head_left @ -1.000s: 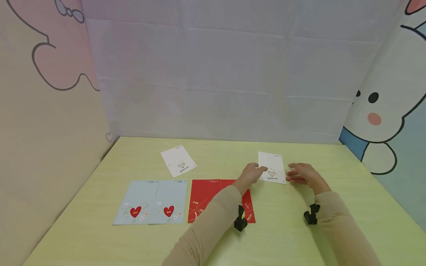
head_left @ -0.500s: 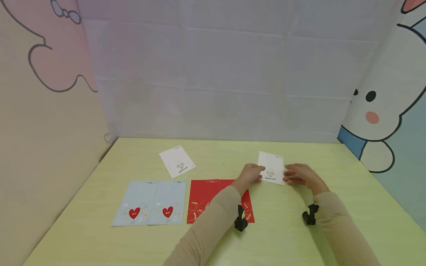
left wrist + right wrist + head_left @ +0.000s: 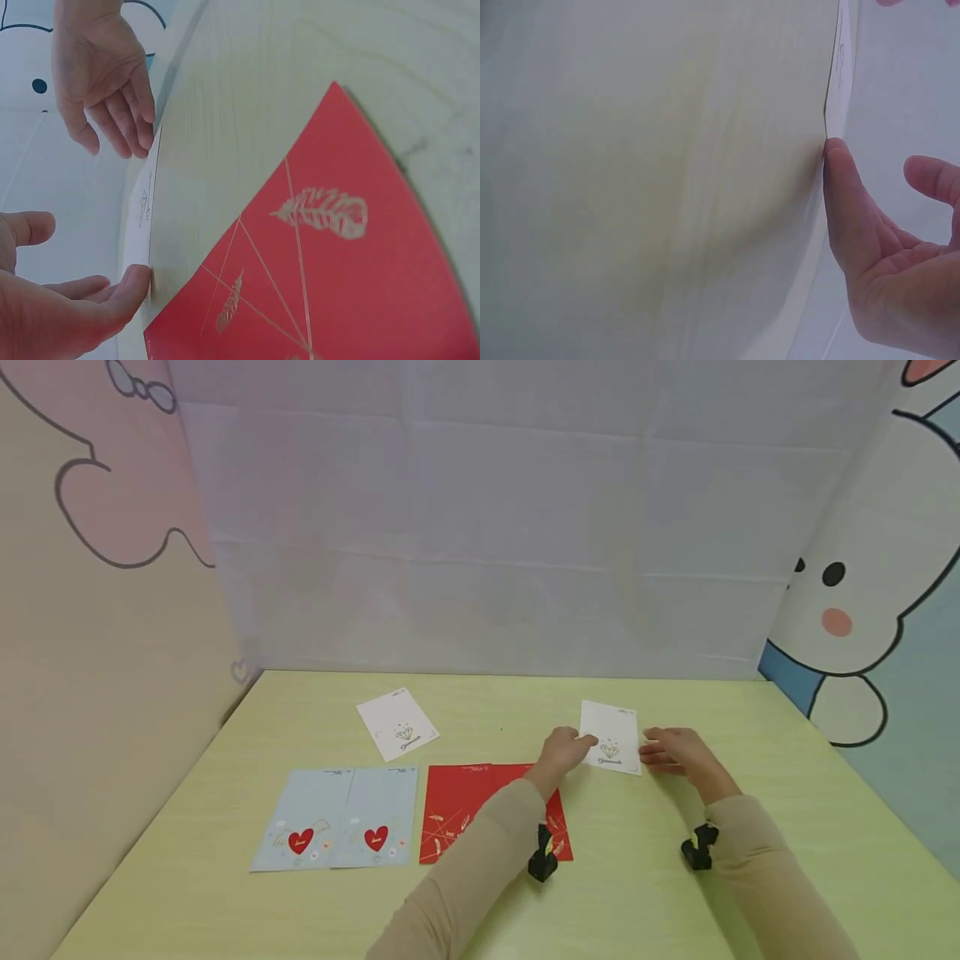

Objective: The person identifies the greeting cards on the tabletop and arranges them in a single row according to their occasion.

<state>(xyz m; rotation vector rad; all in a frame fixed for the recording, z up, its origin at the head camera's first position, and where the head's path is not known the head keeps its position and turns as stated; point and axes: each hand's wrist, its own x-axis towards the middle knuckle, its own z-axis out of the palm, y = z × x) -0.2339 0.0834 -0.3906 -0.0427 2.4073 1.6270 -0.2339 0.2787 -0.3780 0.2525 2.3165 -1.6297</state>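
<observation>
A white card [image 3: 617, 724] printed with a gold diamond lies on the table at the right, between both hands. My left hand [image 3: 562, 753] touches its left edge with the fingertips, its thumb raised apart in the left wrist view. At the opposite edge, the extended fingers of my right hand [image 3: 681, 755] touch the card, and the right wrist view shows a fingertip [image 3: 835, 147] against its edge. Under my left forearm lies a red card [image 3: 459, 797] with gold feathers, partly hidden by the sleeve.
Another white diamond card [image 3: 396, 722] lies tilted at the back left. Two light blue cards [image 3: 318, 797] with red hearts lie side by side at the front left. A white sheet [image 3: 480, 527] hangs behind the yellowish table [image 3: 187, 893].
My right hand has come slightly left, from just apart to the white card's right edge. That card has turned a little. The left hand has stayed nearly still.
</observation>
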